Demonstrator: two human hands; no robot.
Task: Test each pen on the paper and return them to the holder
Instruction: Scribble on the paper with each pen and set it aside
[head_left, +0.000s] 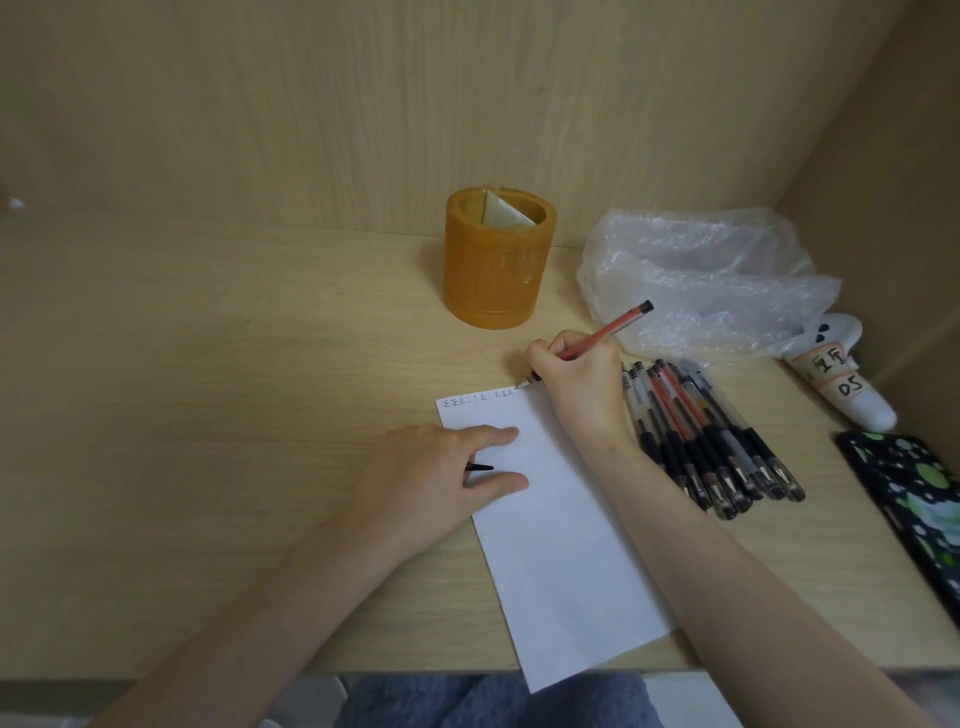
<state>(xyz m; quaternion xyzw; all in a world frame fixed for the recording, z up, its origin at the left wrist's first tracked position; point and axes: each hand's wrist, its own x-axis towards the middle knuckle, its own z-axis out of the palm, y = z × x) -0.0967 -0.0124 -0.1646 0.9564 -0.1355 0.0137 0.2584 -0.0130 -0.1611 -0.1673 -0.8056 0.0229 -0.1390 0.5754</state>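
Note:
A white paper lies on the wooden desk, with a row of small marks along its top edge. My right hand grips a red pen, whose tip touches the paper's top right corner. My left hand rests on the paper's left edge with index finger and thumb stretched out, and a small black pen cap pokes out between them. Several pens lie side by side on the desk right of my right wrist. The orange round holder stands behind the paper with only a pale card inside it.
A crumpled clear plastic bag lies at the back right. A white labelled object and a dark patterned case sit near the right wall. Wooden panels close off the back and right. The desk's front edge runs near my lap.

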